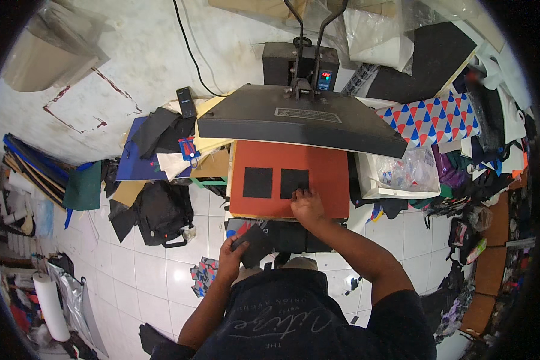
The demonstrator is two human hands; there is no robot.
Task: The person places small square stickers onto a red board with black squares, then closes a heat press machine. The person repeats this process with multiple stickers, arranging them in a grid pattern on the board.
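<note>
My left hand (229, 257) is closed around one or more black fabric pieces (257, 245), held low in front of the heat press. On the press's red-orange lower pad (330, 174) two black fabric squares lie flat, a left square (258, 182) and a right square (294, 181), with a narrow gap between them. With fingers bent together, my right hand (308, 207) pinches the lower right corner of the right square. Above the pad's back edge, the dark upper plate (240, 117) of the press is raised.
A phone (186, 102) leans at the back left beside dark cloth scraps. White box (396, 191) with clear plastic bags stands right of the press. A black backpack (164, 213) and a stack of patterned pieces (204, 277) lie on the tiled floor at left.
</note>
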